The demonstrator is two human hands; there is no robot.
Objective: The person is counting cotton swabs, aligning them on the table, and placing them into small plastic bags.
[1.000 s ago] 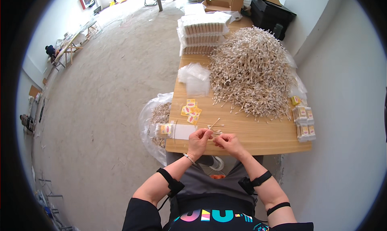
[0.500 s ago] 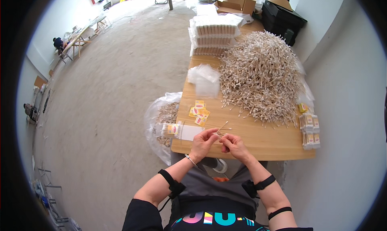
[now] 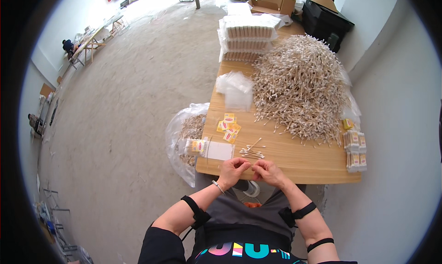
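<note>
Wooden surface (image 3: 294,165) had bare room only along its near edge; open floor lay wide to its left. One plastic bag (image 3: 182,135) hung off the left edge, beside one white packet (image 3: 220,150) and about five yellow labels (image 3: 229,127). Left hand (image 3: 233,169) and right hand (image 3: 267,170) met fingertip to fingertip at the near edge, each grip pinched nearly closed; what they held was too small to tell. Cotton swabs (image 3: 251,151) lay just beyond them, one huge heap (image 3: 299,84) farther back.
</note>
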